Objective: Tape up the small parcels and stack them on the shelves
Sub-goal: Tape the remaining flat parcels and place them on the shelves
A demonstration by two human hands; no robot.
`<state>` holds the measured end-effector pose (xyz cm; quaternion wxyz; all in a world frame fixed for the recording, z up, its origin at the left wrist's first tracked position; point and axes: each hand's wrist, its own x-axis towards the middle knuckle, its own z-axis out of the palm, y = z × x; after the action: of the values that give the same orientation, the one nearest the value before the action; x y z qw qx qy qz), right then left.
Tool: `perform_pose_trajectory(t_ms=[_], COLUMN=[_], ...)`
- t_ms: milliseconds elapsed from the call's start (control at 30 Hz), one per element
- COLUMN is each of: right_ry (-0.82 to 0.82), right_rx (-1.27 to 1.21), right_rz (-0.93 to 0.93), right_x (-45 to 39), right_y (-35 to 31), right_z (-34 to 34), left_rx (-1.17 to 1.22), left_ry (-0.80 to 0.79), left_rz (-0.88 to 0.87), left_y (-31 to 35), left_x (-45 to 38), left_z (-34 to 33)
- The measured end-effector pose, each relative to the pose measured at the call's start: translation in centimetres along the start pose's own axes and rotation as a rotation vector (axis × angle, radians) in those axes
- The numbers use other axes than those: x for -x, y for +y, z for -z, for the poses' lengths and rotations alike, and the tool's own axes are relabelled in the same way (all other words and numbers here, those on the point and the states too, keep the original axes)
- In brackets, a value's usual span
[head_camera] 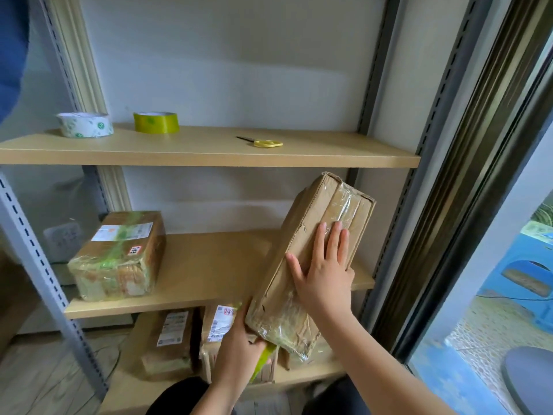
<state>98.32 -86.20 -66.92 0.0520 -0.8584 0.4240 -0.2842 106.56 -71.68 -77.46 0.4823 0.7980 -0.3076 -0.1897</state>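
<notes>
The shelves (209,157) show three boards. The long parcel (311,259) tilts over the middle one, right hand (321,277) spread flat steadying it, left hand (239,345) gripping its lower corner and a green tape strip. Four parcels visible, two tape rolls (156,122), one scissors (263,142).

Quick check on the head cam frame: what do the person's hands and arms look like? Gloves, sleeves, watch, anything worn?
Both are bare. The left hand and the right hand wear no gloves, and no rings show on the visible fingers. Both forearms are uncovered as far as the frame shows: no sleeve cuffs, no watch, no wristband, no cables or markers. Nails are short and unpainted where visible.
</notes>
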Motion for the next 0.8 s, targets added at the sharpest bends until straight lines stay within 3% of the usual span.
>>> perform_pose_trajectory(t_ms=[133,267,500,633,800], right_ry=[-0.173,-0.350,-0.448,-0.473,-0.505], right_rx=[-0.024,0.054,0.175,0.166,0.132], right_rz=[0.098,0.288,0.437,0.449,0.440], right_x=[-2.3,-4.3,-2.8,-3.5,-4.7], right_y=[0.9,0.4,0.9,0.9,0.3], right_z=[0.3,1.3,1.7,1.4,1.4], left_rx=[0.082,0.241,0.340,0.328,0.485], left_ry=[-0.017,0.128,0.148,0.094,0.077], left_rz=[0.022,0.098,0.161,0.206,0.244], left_y=[1.4,3.6,6.3,6.0,5.8], left_x=[0.7,-0.6,-3.0,-2.3,-0.9], left_z=[0.3,-0.4,-1.2,-1.3,-1.1])
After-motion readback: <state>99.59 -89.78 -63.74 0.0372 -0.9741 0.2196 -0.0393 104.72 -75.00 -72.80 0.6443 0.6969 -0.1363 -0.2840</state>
